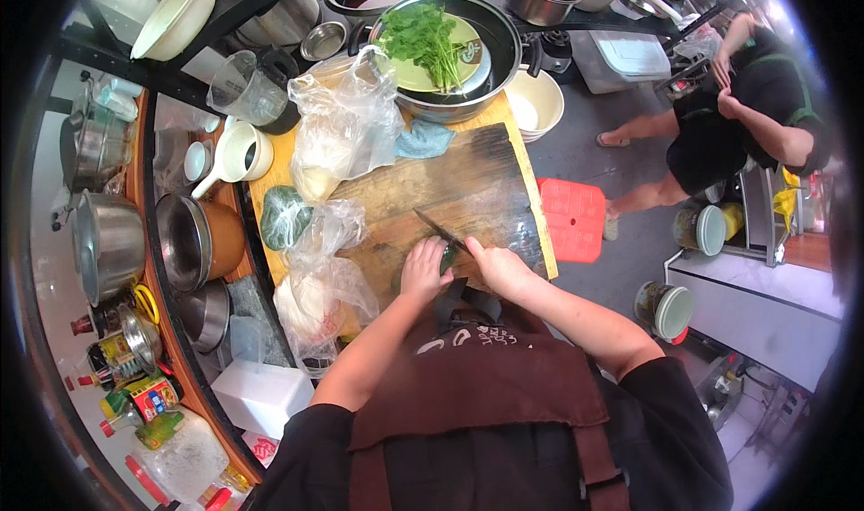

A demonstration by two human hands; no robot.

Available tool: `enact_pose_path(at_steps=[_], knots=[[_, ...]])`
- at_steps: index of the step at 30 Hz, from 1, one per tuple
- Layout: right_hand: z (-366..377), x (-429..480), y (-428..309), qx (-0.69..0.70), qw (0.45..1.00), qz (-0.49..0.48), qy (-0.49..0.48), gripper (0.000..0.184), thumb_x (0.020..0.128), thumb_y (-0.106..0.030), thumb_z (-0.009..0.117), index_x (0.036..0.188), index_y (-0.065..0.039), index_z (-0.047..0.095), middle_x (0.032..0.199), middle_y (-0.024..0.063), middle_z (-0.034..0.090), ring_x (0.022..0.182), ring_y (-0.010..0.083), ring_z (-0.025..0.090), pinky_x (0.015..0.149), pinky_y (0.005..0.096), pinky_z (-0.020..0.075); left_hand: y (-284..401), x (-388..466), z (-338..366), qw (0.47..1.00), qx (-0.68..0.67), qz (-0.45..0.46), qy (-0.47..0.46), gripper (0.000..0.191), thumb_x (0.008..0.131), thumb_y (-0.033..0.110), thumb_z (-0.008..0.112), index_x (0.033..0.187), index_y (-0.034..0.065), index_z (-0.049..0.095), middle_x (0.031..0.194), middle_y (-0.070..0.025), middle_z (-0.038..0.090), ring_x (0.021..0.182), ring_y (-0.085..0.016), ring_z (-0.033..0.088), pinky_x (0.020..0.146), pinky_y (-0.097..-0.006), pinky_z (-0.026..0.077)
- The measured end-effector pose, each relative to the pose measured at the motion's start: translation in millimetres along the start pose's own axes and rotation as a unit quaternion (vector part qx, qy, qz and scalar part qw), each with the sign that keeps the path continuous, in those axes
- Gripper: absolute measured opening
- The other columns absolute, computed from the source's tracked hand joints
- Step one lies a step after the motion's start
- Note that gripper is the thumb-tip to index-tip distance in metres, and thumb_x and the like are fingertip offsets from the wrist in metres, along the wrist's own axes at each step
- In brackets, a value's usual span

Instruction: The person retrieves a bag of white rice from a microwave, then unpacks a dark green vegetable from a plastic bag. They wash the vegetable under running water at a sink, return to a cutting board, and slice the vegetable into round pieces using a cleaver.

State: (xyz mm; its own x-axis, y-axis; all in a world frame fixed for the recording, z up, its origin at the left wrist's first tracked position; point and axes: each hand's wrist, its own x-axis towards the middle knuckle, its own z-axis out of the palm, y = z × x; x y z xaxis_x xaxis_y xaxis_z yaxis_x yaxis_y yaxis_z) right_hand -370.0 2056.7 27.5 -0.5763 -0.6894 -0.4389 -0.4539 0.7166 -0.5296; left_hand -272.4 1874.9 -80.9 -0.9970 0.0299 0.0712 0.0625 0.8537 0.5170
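Observation:
My right hand (498,268) is closed around the handle of a kitchen knife (437,226), whose dark blade points up and to the left over a worn wooden cutting board (466,173). My left hand (425,268) presses on a dark green vegetable (448,257), its kind unclear, at the board's near edge. The blade lies beside the vegetable; whether it touches is hidden. A blue cloth (425,139) rests at the board's far edge. Beyond it, leafy green herbs (422,42) lie on a green plate (399,72) inside a large pan (439,111).
Plastic bags (337,130) with pale contents line the board's left side, near a wrapped green bundle (283,217). A white dipper (243,153) stands farther left. Right of the table are a red plastic stool (572,219) and a co-worker (749,106). Pots fill the left shelves.

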Motion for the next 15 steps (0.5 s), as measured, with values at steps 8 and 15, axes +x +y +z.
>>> enact_pose_path(at_steps=[8,15], knots=[[-1,23,-8,-0.009,0.998,0.011,-0.059,0.035,0.089,-0.010,0.059,0.116,-0.001,0.041,0.084,0.0274,0.068,0.080,0.0442,0.069,0.066,0.0512,0.0560,-4,4,-6,0.999,-0.031,-0.019,-0.016,0.063,0.066,0.021,0.077,0.124,0.0036,0.059,0.127,-0.0120,0.057,0.121,-0.031,0.053,0.105,-0.0418,0.044],[17,48,3,-0.011,0.996,0.021,-0.091,0.039,0.088,-0.005,0.056,0.122,0.001,0.038,0.086,0.0280,0.068,0.084,0.0458,0.068,0.069,0.0519,0.0551,-10,5,-2,0.999,-0.049,-0.024,-0.006,0.065,0.062,0.020,0.078,0.122,0.0038,0.061,0.125,-0.0125,0.058,0.120,-0.032,0.054,0.106,-0.0406,0.044]])
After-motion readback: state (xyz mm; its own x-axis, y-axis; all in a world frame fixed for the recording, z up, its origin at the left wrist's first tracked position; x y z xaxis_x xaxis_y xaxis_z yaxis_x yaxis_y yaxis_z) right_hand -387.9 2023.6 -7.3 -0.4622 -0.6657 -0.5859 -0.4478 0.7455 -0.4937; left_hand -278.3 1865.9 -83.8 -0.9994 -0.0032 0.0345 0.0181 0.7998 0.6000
